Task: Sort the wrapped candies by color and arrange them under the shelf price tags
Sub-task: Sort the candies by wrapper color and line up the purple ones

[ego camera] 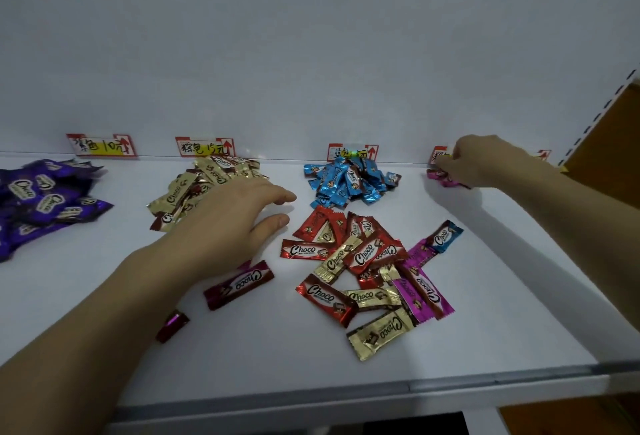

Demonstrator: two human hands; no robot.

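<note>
A mixed heap of red, gold, pink and blue wrapped candies point(367, 272) lies mid-shelf. Sorted piles sit under the price tags at the back: purple point(41, 199), gold point(204, 182), blue point(349, 182), and a small pink pile point(446, 178) at the far right. My left hand point(228, 223) hovers flat with fingers straight, over the gold pile's near edge. Fingers of my right hand point(481, 161) curl onto the pink pile beneath the pink tag point(440, 154); what they pinch is hidden. A dark red candy point(239, 284) and another small one point(172, 325) lie beside my left forearm.
White shelf point(311, 358) with a grey front lip point(381, 389) and a white back wall. Price tags for purple point(100, 145), gold point(204, 147) and blue point(351, 151) stand along the back edge. A slotted upright point(595, 119) bounds the shelf at right.
</note>
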